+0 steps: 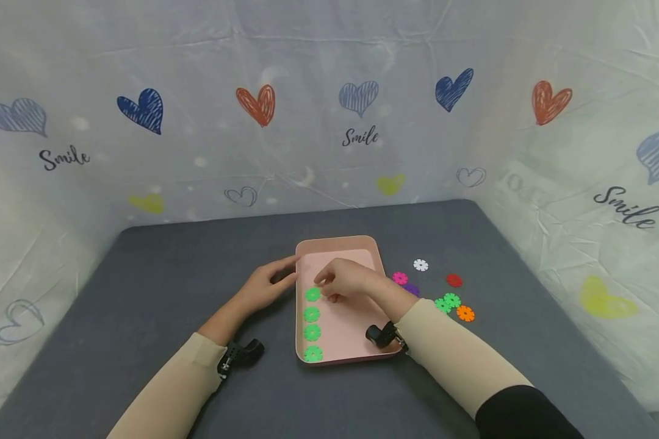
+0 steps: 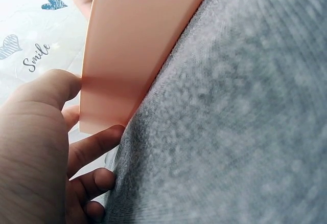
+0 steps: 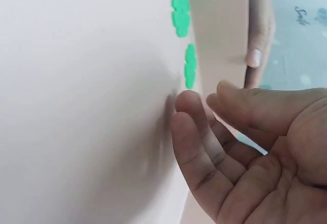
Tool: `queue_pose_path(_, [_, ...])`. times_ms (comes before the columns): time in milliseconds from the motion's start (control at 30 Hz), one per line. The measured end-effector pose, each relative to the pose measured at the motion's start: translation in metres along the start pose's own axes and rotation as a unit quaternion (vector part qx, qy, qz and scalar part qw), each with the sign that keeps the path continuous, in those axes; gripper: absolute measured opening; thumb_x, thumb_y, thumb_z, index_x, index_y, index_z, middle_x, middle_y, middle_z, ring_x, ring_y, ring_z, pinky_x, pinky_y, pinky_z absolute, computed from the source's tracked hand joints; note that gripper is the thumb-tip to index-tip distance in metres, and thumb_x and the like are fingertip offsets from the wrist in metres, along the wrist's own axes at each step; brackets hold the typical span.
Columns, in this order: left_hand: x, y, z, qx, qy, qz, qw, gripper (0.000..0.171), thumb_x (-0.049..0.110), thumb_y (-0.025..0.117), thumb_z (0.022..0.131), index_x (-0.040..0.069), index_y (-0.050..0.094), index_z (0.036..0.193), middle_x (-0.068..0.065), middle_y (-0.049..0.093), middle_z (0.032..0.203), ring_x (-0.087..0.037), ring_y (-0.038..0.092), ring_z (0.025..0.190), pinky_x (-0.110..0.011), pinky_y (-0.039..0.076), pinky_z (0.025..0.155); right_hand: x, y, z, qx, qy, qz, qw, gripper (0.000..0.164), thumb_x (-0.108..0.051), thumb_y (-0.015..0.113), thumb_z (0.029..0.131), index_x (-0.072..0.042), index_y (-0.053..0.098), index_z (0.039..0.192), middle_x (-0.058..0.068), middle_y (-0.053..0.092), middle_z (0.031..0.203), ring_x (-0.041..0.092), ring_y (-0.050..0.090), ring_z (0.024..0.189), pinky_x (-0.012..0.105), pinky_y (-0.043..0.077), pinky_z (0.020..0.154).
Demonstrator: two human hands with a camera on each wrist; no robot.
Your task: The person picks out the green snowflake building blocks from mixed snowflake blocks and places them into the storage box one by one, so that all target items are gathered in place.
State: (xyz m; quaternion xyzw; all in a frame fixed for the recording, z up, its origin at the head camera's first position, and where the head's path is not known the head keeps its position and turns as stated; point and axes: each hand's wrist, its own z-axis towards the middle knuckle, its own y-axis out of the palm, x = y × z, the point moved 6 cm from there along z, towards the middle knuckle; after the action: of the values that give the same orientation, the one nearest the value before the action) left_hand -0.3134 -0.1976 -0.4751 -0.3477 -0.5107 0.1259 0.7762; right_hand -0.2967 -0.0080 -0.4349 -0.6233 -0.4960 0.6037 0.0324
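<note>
A pink rectangular tray (image 1: 357, 341) lies on the dark cloth. Along its left side, several green notched discs (image 1: 312, 332) form a column. My left hand (image 1: 260, 288) rests against the tray's outer left wall, thumb and fingers touching the wall (image 2: 138, 24) in the left wrist view. Over the tray, my right hand (image 1: 347, 279) is just right of the farthest green disc. In the right wrist view, its fingers (image 3: 186, 137) bend loosely near the last green disc (image 3: 190, 66), and no piece shows between thumb and fingertips.
Right of the tray lie loose notched discs: white (image 1: 420, 265), pink (image 1: 399, 278), purple (image 1: 412, 289), red (image 1: 454, 280), orange (image 1: 465, 313) and a green pair (image 1: 451, 300). My right forearm crosses the tray's right edge. A printed white sheet (image 1: 307, 152) stands behind the table.
</note>
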Motion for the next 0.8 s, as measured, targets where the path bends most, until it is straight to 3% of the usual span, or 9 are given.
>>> queue_pose_path(100, [0.0,0.0,0.0,0.002,0.001,-0.001,1.0,0.051,0.03,0.066,0.103,0.012,0.056,0.15,-0.01,0.068,0.13,-0.025,0.064,0.109,-0.049,0.048,0.093,0.0,-0.003,-0.005,-0.011,-0.012,-0.024,1.0,0.036,-0.001,0.064,0.099,-0.002,0.067,0.135,0.009,0.072,0.116,0.015,0.068,0.087,0.025,0.053,0.075])
queue_pose_path(233, [-0.001,0.0,0.0,0.013,0.006,0.005,0.9999,0.049,0.028,0.066,0.103,0.013,0.057,0.149,-0.011,0.069,0.128,-0.025,0.064,0.107,-0.05,0.047,0.093,-0.002,-0.002,-0.01,-0.043,-0.048,-0.046,0.997,0.038,-0.002,0.062,0.1,-0.004,0.065,0.138,0.009,0.068,0.131,0.015,0.064,0.114,0.025,0.052,0.086])
queue_pose_path(300, [-0.001,0.002,0.0,0.013,0.008,0.007,0.9999,0.049,0.028,0.066,0.103,0.013,0.057,0.149,-0.01,0.069,0.128,-0.023,0.063,0.102,-0.049,0.048,0.09,-0.003,-0.003,-0.016,-0.056,-0.062,-0.047,0.995,0.039,-0.002,0.061,0.1,-0.004,0.064,0.139,0.009,0.066,0.135,0.017,0.062,0.12,0.027,0.052,0.089])
queue_pose_path(500, [-0.001,0.004,0.001,0.008,0.003,0.008,0.9999,0.05,0.028,0.066,0.103,0.013,0.056,0.15,-0.01,0.07,0.125,-0.019,0.057,0.083,-0.042,0.046,0.078,0.002,-0.032,-0.052,-0.035,-0.076,0.004,0.996,0.043,-0.01,0.059,0.105,-0.008,0.057,0.147,0.009,0.06,0.142,0.022,0.065,0.117,0.037,0.052,0.095])
queue_pose_path(633, [0.001,0.005,0.001,0.006,0.003,0.006,1.0,0.051,0.027,0.066,0.103,0.012,0.055,0.15,-0.011,0.069,0.127,-0.019,0.06,0.09,-0.045,0.046,0.083,0.022,-0.062,-0.082,0.026,-0.066,0.015,0.997,0.041,-0.014,0.059,0.106,-0.01,0.057,0.147,0.013,0.063,0.137,0.026,0.066,0.112,0.04,0.053,0.09])
queue_pose_path(800, [-0.001,0.002,0.0,0.008,-0.012,0.012,0.9998,0.051,0.03,0.065,0.104,0.015,0.055,0.151,-0.01,0.069,0.129,-0.02,0.059,0.093,-0.046,0.046,0.086,0.058,-0.081,-0.105,0.08,-0.022,-0.041,0.996,0.036,-0.012,0.064,0.101,-0.003,0.065,0.137,0.009,0.07,0.115,0.025,0.065,0.094,0.037,0.052,0.077])
